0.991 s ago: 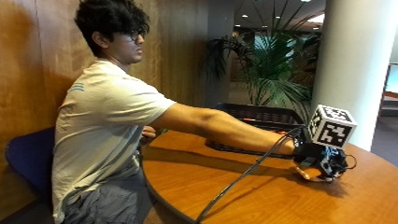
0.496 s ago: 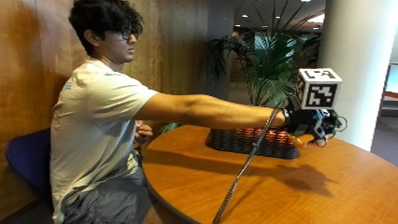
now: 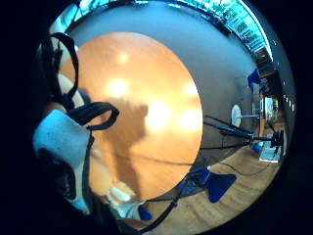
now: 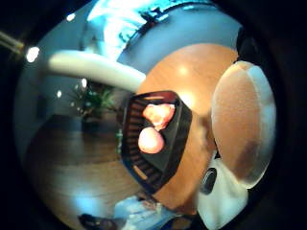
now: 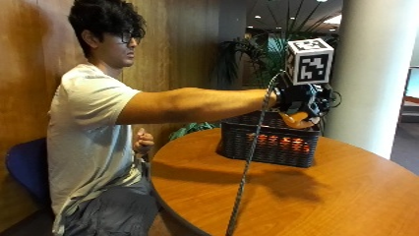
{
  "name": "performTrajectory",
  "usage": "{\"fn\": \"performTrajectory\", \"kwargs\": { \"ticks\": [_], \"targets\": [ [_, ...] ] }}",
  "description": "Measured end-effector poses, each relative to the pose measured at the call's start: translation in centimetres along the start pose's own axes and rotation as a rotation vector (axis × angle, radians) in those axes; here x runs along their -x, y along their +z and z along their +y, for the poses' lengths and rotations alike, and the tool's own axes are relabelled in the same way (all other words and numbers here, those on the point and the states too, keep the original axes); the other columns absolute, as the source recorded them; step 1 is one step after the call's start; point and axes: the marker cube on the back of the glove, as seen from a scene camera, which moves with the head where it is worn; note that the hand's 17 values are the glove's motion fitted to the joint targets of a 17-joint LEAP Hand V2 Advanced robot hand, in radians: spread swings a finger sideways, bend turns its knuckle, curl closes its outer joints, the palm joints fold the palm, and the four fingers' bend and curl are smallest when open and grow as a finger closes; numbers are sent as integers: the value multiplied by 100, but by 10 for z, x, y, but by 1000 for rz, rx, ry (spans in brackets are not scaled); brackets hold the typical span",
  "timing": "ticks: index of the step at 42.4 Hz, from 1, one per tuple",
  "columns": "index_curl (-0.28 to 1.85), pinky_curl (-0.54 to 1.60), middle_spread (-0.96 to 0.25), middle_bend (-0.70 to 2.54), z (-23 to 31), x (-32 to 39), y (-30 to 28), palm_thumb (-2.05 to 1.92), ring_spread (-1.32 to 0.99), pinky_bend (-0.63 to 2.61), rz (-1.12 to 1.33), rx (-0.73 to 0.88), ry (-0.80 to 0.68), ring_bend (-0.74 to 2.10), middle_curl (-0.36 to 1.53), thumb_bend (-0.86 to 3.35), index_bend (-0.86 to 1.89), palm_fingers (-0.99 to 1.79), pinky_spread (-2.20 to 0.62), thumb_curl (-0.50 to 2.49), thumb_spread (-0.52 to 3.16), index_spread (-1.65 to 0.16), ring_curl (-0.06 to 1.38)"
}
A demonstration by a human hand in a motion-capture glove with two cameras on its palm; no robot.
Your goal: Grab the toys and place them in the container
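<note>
In the outside view my gloved right hand (image 5: 300, 100) is stretched out above the black slatted basket (image 5: 267, 141) and grips an orange toy (image 5: 298, 119) just over its rim. Orange toys (image 5: 282, 143) show through the basket's slats. The thumb side palm view looks down into the basket (image 4: 178, 130), where two pink-orange toys (image 4: 158, 115) (image 4: 151, 141) lie, and the held orange toy (image 4: 240, 127) bulks close to the palm. The little finger side palm view has only the bare round table (image 3: 142, 112) below.
The basket stands at the far side of the round wooden table (image 5: 327, 196). A wide white pillar (image 5: 379, 73) and a potted plant (image 5: 242, 59) are behind it. A blue chair (image 3: 220, 185) stands on the floor beside the table. The person's bare hand (image 5: 142, 141) stays near the torso.
The gloved hand has risen from the table top at the right and swung over to above the basket, carrying the orange toy.
</note>
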Motion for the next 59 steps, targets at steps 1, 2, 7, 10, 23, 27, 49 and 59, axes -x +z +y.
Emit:
{"fn": "performTrajectory", "kwargs": {
  "ticks": [1,2,7,10,23,27,49,59],
  "targets": [
    [67,54,-43,94,2,3,-3,75,-61,131,-9,-6,-11,127,48,34,85,67,-40,108,53,-45,76],
    [68,53,-43,95,5,5,-5,73,-61,130,-18,-12,-24,128,49,33,85,67,-40,109,51,-44,77],
    [73,54,-41,99,16,13,-19,67,-61,132,-63,-43,-73,129,54,30,87,66,-40,113,44,-43,78],
    [76,54,-40,100,22,18,-22,65,-61,134,-84,-51,-95,129,57,30,87,66,-40,115,40,-42,79],
    [87,55,-36,101,42,37,-22,60,-59,139,31,-56,-136,131,66,28,84,58,-40,122,27,-38,81],
    [89,55,-35,100,46,47,-29,59,-58,139,85,-59,-142,132,69,28,83,56,-40,124,25,-38,81],
    [100,53,-31,92,71,144,-81,55,-56,142,205,-94,-232,132,79,27,76,50,-39,132,20,-37,81],
    [104,52,-31,87,81,192,-80,55,-55,142,200,-86,-285,131,83,26,74,50,-39,135,20,-38,81]
  ]
}}
